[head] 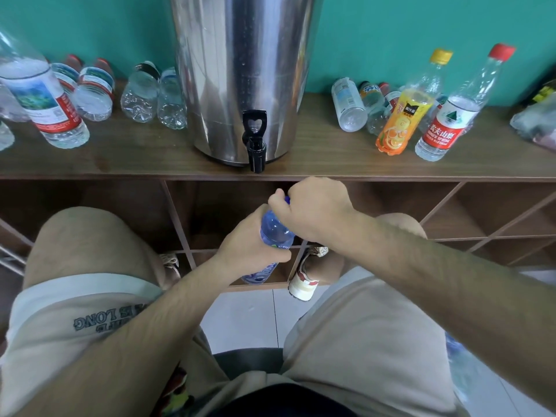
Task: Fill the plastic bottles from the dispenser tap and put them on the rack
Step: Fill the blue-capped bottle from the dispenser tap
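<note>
One long wooden rack (316, 152) spans the view. The front edge of its top board runs just above both hands, and open cubbyholes (481, 212) lie below it. A steel dispenser (240, 70) stands mid-board, with its base near that front edge and its black tap (255, 145) overhanging it. Bare board lies on either side of the base (clear bottles lie crowded along the back wall on both sides). An orange-labelled bottle (400, 121) and a red-capped bottle (445, 127) stand on the right, and a large red-labelled bottle (45, 100) stands on the left. Between the knees, open space drops to the pale floor tiles (246, 320). There the blue bottle (275, 231) is held tilted with its neck toward the rack, below the tap and clear of the board's edge. The left hand (243, 248) wraps its fingers round the bottle's body at the label. The right hand (313, 209) curls over the neck, gripping the blue cap (287, 200), which is mostly hidden. Whether the bottle holds water cannot be told.
</note>
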Tool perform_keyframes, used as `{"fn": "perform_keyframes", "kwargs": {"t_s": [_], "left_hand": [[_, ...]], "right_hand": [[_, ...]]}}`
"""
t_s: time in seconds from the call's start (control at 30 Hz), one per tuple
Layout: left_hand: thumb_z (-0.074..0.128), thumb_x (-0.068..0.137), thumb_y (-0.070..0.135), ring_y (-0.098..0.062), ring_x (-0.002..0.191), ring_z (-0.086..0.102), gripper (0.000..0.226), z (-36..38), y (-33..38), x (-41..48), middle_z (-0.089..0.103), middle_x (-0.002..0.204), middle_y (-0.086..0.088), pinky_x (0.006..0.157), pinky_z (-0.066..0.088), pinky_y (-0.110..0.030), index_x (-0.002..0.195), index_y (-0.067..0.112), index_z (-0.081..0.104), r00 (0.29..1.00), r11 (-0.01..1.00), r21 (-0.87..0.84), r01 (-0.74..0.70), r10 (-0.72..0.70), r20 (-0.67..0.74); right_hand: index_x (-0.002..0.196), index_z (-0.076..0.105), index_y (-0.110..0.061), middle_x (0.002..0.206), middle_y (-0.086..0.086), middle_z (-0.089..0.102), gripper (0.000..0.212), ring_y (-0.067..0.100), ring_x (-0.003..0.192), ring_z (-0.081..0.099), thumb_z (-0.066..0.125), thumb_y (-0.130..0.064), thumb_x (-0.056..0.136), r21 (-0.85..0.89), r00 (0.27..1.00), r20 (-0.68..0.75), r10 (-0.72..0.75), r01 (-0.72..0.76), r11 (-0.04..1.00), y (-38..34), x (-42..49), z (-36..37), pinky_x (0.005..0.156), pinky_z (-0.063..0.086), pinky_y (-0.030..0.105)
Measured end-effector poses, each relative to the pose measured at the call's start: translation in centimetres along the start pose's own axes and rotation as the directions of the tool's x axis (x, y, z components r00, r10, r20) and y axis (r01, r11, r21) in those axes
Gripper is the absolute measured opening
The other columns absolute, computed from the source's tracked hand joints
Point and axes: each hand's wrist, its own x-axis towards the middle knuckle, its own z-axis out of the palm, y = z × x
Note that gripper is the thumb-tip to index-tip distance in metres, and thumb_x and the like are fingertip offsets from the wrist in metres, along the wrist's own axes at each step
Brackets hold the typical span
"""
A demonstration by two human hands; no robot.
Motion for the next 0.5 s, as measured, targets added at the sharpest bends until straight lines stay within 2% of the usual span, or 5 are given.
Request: {"fn": "perform_keyframes", "kwargs": {"t_s": [0.07, 0.17, 0.27, 0.37, 0.5], "left_hand": [[0.087, 0.069, 0.012, -0.008, 0.095, 0.070, 0.055, -0.4, 0.4, -0.1, 0.071, 0.097, 0.007, 0.080, 0.057, -0.029, 0.113, 0.026, 0.058, 1.000, 0.998, -0.057, 0.012, -0.012, -0.011], [0.082, 0.065, 0.014, -0.028, 0.097, 0.071, 0.055, -1.1, 1.2, -0.4, 0.071, 0.101, -0.009, 0.088, 0.059, -0.049, 0.115, 0.015, 0.058, 0.999, 0.996, -0.092, -0.006, 0.010, 0.047], [0.084, 0.071, 0.004, -0.032, 0.098, 0.069, 0.052, -1.0, 1.5, -0.6, 0.071, 0.102, -0.013, 0.090, 0.057, -0.053, 0.116, 0.011, 0.058, 0.991, 0.998, -0.057, -0.029, 0.036, 0.128], [0.083, 0.074, 0.000, -0.025, 0.097, 0.070, 0.048, -0.3, 1.2, -0.7, 0.071, 0.103, -0.011, 0.087, 0.059, -0.044, 0.114, 0.011, 0.058, 0.990, 0.999, -0.039, -0.037, 0.041, 0.133], [0.089, 0.070, 0.005, -0.002, 0.098, 0.068, 0.067, 0.2, 0.9, -0.5, 0.070, 0.102, 0.011, 0.080, 0.054, -0.014, 0.118, 0.034, 0.052, 0.998, 0.997, -0.072, -0.036, 0.039, 0.040]], "right_hand": [[0.062, 0.045, -0.011, 0.064, -0.001, 0.045, 0.065, 0.026, 0.070, 0.045, 0.026, -0.058, 0.102, -0.106, 0.979, -0.060, -0.196, 0.189, 0.976, 0.7, 0.1, -0.6, 0.058, 0.026, 0.034], [0.077, 0.057, -0.011, 0.076, 0.007, 0.054, 0.066, 0.029, 0.077, 0.047, 0.024, -0.064, 0.098, -0.166, 0.846, -0.124, -0.519, 0.498, 0.851, 2.5, 0.2, -1.7, 0.067, 0.035, 0.040], [0.071, 0.061, -0.007, 0.071, 0.012, 0.060, 0.062, 0.033, 0.072, 0.052, 0.034, -0.055, 0.101, -0.102, 0.738, -0.156, -0.657, 0.649, 0.754, 3.1, 0.5, -1.4, 0.065, 0.041, 0.041], [0.059, 0.051, -0.012, 0.060, 0.008, 0.054, 0.063, 0.032, 0.070, 0.050, 0.029, -0.053, 0.101, -0.108, 0.803, -0.106, -0.586, 0.576, 0.810, 2.6, 0.3, -1.0, 0.061, 0.031, 0.036], [0.052, 0.037, -0.012, 0.049, 0.001, 0.038, 0.064, 0.025, 0.055, 0.043, 0.035, -0.054, 0.100, -0.022, 0.972, -0.128, -0.196, 0.195, 0.981, 1.3, -0.2, -0.4, 0.052, 0.018, 0.030]]}}
